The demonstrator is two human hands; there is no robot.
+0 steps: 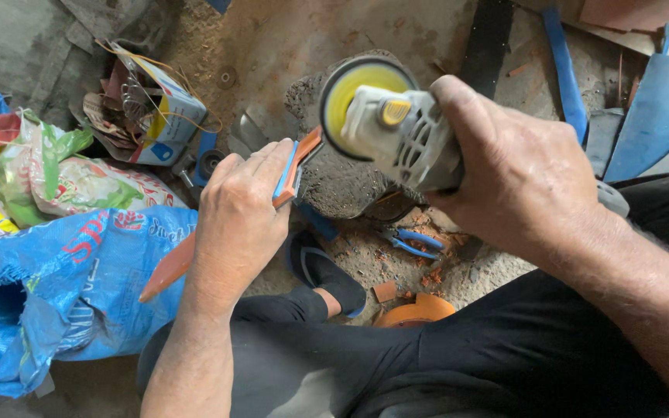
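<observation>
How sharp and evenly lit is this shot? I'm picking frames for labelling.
Head view: soft, even daylight with no hard shadows or glare; right hand and grinder are crisp, as are the left hand and orange strip; wide-angle stretching shows at the blue sack.

blue sack (63, 294), pliers (416, 242), cardboard box (156, 108)
</observation>
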